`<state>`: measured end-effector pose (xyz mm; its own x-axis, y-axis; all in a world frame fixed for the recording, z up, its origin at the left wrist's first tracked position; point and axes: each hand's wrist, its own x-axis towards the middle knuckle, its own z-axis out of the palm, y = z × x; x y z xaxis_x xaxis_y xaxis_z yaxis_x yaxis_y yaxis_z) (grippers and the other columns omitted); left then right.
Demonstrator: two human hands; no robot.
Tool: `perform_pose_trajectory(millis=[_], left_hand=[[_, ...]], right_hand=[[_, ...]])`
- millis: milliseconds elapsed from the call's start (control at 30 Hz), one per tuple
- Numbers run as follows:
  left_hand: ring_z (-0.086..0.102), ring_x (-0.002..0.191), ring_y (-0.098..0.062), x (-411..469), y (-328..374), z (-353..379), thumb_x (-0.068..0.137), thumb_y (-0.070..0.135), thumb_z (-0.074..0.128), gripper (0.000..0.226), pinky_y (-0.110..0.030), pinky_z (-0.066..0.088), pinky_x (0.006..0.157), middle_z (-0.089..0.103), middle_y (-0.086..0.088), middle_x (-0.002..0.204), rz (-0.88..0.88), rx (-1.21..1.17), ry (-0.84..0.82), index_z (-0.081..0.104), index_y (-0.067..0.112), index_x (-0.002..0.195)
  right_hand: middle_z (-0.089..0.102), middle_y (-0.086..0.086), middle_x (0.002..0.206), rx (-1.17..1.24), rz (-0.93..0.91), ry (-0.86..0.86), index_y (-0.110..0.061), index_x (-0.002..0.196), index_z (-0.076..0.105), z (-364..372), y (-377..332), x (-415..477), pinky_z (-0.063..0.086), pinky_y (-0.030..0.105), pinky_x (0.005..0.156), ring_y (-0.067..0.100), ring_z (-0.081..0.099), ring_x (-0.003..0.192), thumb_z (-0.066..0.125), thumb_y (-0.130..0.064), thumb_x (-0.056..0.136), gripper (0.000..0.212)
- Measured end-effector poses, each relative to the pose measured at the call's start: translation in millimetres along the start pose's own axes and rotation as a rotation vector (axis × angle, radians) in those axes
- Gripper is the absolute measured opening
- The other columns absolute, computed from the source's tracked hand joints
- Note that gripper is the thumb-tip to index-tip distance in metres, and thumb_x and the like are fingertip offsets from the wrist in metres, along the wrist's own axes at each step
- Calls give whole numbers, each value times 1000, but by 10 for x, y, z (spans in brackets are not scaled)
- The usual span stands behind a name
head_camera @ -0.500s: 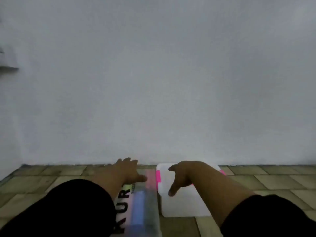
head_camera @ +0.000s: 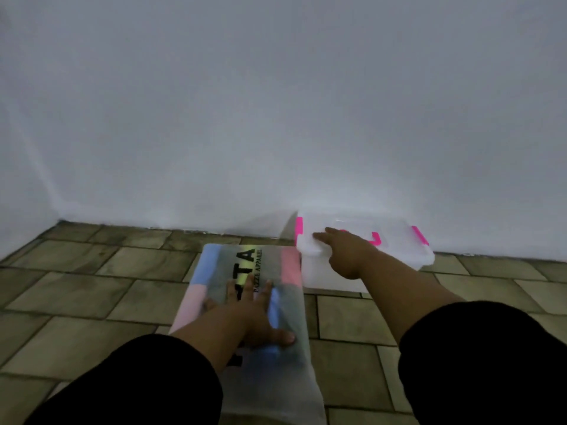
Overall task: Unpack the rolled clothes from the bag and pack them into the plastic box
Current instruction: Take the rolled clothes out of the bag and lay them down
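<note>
Looking at one see-through bag [head_camera: 236, 265] lying flat on the floor [head_camera: 92, 286], far right corner just beside the one plastic box [head_camera: 428, 257]. Box parked at the floor's far edge, right up against the wall [head_camera: 276, 102], lid [head_camera: 362, 225] still on.

Got the left grip [head_camera: 254, 314] released, palm down with fingers spread on the bag, pressing rather than grasping. Right grip [head_camera: 346, 253] released too, straight fingers touching the lid's near left corner.

Counting through the plastic: roughly five blue and pink rolled clothes [head_camera: 210, 260] plus some grey, exact number impossible to tell. Three pink clips [head_camera: 299, 231] visible on the box.

Guessing soft, light and squashy for the rolls, so best taken around the middle to stop any unrolling. Probably slippery and floppy for the bag, so worth pinning down while pulling stuff out. Can't see the opening from here. Likely stiff but light for the box: pop the clips, then lift by a lid corner.
</note>
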<state>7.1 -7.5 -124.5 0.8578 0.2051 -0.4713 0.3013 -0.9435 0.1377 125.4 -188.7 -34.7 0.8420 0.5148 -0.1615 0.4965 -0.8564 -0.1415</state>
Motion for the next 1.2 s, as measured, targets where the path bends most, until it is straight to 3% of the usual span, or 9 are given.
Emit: perform_pose_trajectory(millis=[300, 367, 467, 567, 667, 800, 967, 1100, 1200], left_hand=[[-28, 137, -41, 160, 78, -86, 42, 93, 51, 135, -76, 0, 101, -37, 5, 149, -6, -26, -42, -28, 43, 139], [-24, 139, -39, 192, 64, -132, 43, 94, 50, 133, -75, 1, 102, -32, 3, 153, 11, -13, -19, -23, 42, 142], [-12, 144, -32, 293, -74, -236, 50, 96, 37, 120, -75, 0, 103, -17, 3, 158, 35, 18, 104, -10, 41, 146], [-7, 146, -28, 411, -366, -237, 68, 88, 32, 102, -69, 1, 108, -8, 3, 159, -21, -12, 202, -2, 36, 149], [-6, 146, -29, 456, -552, -176, 74, 83, 32, 100, -55, 7, 115, -6, -1, 160, -4, -51, 223, -1, 28, 151], [-3, 146, -28, 400, -552, -168, 77, 82, 28, 99, -45, 4, 118, -4, -4, 160, -20, -15, 247, -1, 24, 152], [3, 146, -25, 151, -414, -165, 82, 77, 30, 101, -38, 8, 118, 1, -10, 160, -154, 57, 187, -1, 11, 151], [16, 143, -31, -194, -147, -233, 77, 80, 37, 108, -41, 15, 115, 11, -12, 158, -251, 0, -21, 1, 10, 151], [16, 142, -35, -399, 50, -131, 73, 82, 41, 104, -54, 17, 113, 13, -11, 158, -146, 36, -2, 6, 22, 151]], right_hand=[[15, 0, 159, -3, -31, 83, -32, 148, 22, 23, 80, 305, 9, 53, 117, 25, 15, 145, 48, -10, 86, 72], [28, 4, 154, 84, -80, 253, -27, 146, 31, 85, 78, 188, 19, 44, 114, 24, 25, 141, 54, -14, 83, 68], [56, 3, 125, 315, -67, 444, -23, 128, 52, 289, 14, -152, 44, 30, 86, 19, 54, 110, 61, -22, 81, 47], [60, -6, 103, 402, 33, 299, -30, 111, 54, 600, -13, -626, 44, 22, 64, 7, 57, 83, 67, -40, 78, 37], [67, -4, 89, 624, 191, -60, -34, 111, 48, 907, -18, -1020, 48, 26, 57, 11, 65, 71, 71, -48, 75, 44], [72, 11, 85, 1160, 278, -421, -18, 108, 63, 1234, -67, -1200, 51, 30, 54, 21, 65, 57, 68, -13, 80, 28], [66, 11, 68, 1234, 367, -226, -7, 97, 65, 1141, 271, -912, 48, 29, 48, 19, 59, 51, 64, -2, 80, 17], [65, 14, 86, 1585, 567, 109, -8, 93, 58, 1084, 459, -599, 52, 33, 57, 23, 63, 67, 53, 2, 89, 12], [67, 12, 97, 1839, 575, 103, -8, 99, 60, 1079, 436, -568, 53, 34, 69, 26, 65, 85, 49, -12, 96, 12]])
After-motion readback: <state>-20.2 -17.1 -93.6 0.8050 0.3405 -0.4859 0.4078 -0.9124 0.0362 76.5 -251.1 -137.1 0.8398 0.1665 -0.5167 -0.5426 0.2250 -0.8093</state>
